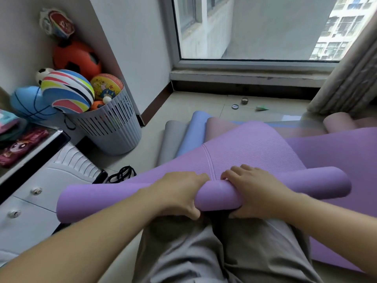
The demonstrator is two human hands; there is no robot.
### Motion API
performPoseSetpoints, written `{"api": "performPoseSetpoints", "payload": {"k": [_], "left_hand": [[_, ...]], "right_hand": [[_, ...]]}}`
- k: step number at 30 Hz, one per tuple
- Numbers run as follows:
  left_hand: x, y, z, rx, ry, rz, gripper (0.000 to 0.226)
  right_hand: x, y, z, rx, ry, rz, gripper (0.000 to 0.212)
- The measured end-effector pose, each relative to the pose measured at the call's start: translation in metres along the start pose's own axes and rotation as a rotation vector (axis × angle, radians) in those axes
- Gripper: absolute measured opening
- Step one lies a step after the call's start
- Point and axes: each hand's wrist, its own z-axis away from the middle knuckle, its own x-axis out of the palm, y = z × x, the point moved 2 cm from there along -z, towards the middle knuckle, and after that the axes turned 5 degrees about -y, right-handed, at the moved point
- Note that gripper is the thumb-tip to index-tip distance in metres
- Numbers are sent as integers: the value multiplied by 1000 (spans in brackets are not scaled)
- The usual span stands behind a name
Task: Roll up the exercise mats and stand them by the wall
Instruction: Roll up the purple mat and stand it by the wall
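Observation:
A purple exercise mat [251,148] lies in front of my knees, its near end wound into a roll [114,198] that runs from left to right. My left hand [179,194] grips the roll from above, thumb underneath. My right hand [255,193] grips it just to the right, fingers over the top. Beyond the purple mat lie a grey mat [171,137], a blue mat [193,131] and a pink mat [222,127], fanned out on the floor. A pink roll [338,122] sits at the far right by the curtain.
A grey slatted basket [114,129] full of balls stands in the left corner. A white drawer unit [40,193] is at my left, with black cord [122,174] on the floor beside it. Small lids [235,106] and a green scrap [262,108] lie under the window [255,64]. A curtain [346,84] hangs right.

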Motion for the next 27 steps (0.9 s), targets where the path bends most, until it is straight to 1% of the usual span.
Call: {"api": "performPoseSetpoints", "payload": {"k": [1, 2, 3, 4, 5, 7, 9, 11, 13, 15, 17, 20, 23, 25, 27], "left_hand": [[-4, -3, -2, 10, -60, 48, 51], [-6, -5, -4, 11, -105, 71, 50], [-8, -6, -5, 5, -119, 75, 50], [-9, -4, -6, -11, -98, 63, 51], [-8, -2, -4, -38, -42, 8, 53], [-1, 9, 0, -90, 112, -235, 66], [7, 18, 2, -113, 180, -380, 81], [0, 17, 1, -111, 227, -376, 81], [-18, 12, 3, -76, 313, -336, 78], [-39, 12, 11, -47, 391, -320, 74], [-51, 17, 21, -23, 428, -320, 72], [-48, 27, 35, 40, 367, -324, 74], [-19, 37, 37, 88, 235, -293, 71], [-1, 37, 32, 95, 130, -202, 67], [10, 35, 28, 108, 25, -52, 63]], "right_hand": [[3, -3, 3, 0, 55, 43, 66], [3, -5, 4, 19, 68, 41, 61], [0, -5, 4, 40, 57, 16, 57], [-3, -4, 1, 52, 32, -9, 56], [-7, -1, -4, 59, -8, -29, 56], [-14, 5, -11, 66, -90, -71, 54], [-19, 7, -16, 57, -155, -87, 51], [-29, 8, -17, 51, -184, -94, 47], [-50, 10, -16, 54, -170, -83, 45], [-77, 10, -12, 61, -162, -46, 43], [-98, 6, -4, 59, -177, 2, 43], [-99, -3, 15, 50, -240, 28, 50], [-67, -13, 33, 53, -350, -101, 51], [-46, -17, 35, 51, -436, -190, 53], [-33, -15, 29, 51, -512, -207, 58]]}}
